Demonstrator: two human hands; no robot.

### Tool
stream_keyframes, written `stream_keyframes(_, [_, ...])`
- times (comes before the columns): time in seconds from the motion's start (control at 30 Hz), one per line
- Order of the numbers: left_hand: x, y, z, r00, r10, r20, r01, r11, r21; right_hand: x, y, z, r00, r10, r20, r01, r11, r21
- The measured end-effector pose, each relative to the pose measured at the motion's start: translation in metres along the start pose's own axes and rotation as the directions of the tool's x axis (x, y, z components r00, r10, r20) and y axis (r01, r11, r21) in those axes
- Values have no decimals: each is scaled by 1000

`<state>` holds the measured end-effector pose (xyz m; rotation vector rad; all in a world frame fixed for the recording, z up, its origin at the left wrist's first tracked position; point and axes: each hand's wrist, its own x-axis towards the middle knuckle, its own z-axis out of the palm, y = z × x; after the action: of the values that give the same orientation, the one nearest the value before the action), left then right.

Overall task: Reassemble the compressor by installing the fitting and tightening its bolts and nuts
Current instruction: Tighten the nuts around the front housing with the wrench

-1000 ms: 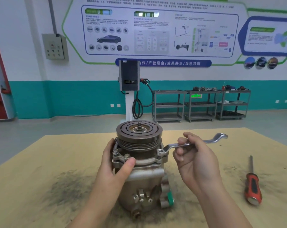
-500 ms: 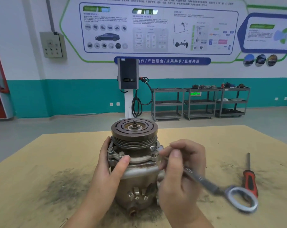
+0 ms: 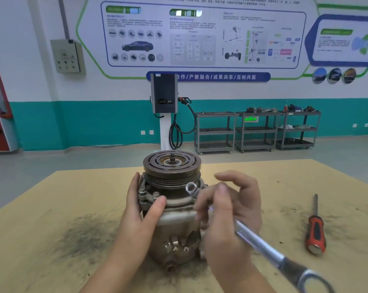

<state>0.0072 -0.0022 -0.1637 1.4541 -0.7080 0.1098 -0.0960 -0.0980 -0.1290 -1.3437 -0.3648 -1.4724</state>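
Observation:
The metal compressor (image 3: 174,227) stands upright on the table, its grooved pulley (image 3: 172,166) on top. My left hand (image 3: 140,210) grips its left side, thumb lying across the front flange near a bolt (image 3: 142,189). My right hand (image 3: 227,210) pinches a silver ring wrench (image 3: 257,242). One ring end of the wrench sits at the flange on the compressor's right side, just under the pulley. The other ring end points toward me at the lower right. Index and middle fingers of that hand are raised off the wrench.
A red-handled screwdriver (image 3: 315,229) lies on the tan table (image 3: 52,197) to the right. Dark metal dust covers the table around and left of the compressor. Grey carts (image 3: 257,132) and a charging post (image 3: 165,111) stand by the far wall.
My right hand swung the wrench from pointing far right round to pointing toward me at the lower right, and its ring end now sits on the right flange. The left hand kept its grip.

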Motion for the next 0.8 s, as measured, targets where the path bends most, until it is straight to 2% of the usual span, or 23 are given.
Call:
stream_keyframes(0.07, [-3,1,2,994,93,-58,-87,992,89,21,3,-14,969,213,-124,-187,964,191])
stream_keyframes(0.1, [-5,1,2,984,152,-92,-138,980,146,31,3,-20,930,331,-159,-284,923,260])
stream_keyframes(0.17, [-7,6,2,947,296,-124,-261,935,240,38,9,-29,836,520,-175,-425,816,391])
stream_keyframes(0.27, [-10,14,4,868,493,-59,-436,814,383,43,13,-30,714,690,-115,-546,653,525])
stream_keyframes(0.33, [-13,19,7,836,548,9,-499,754,428,44,16,-30,672,736,-88,-583,598,550])
stream_keyframes(0.4, [-15,21,13,785,615,76,-560,651,511,44,17,-29,647,761,-56,-620,567,543])
stream_keyframes(0.47, [-16,22,21,766,633,113,-568,584,580,44,18,-29,625,781,-13,-651,531,542])
stream_keyframes(0.7, [-17,21,24,834,549,56,-461,636,619,56,22,-34,610,790,56,-713,518,473])
stream_keyframes(0.8, [-15,22,21,834,544,91,-464,603,648,78,29,-33,474,860,189,-857,402,321])
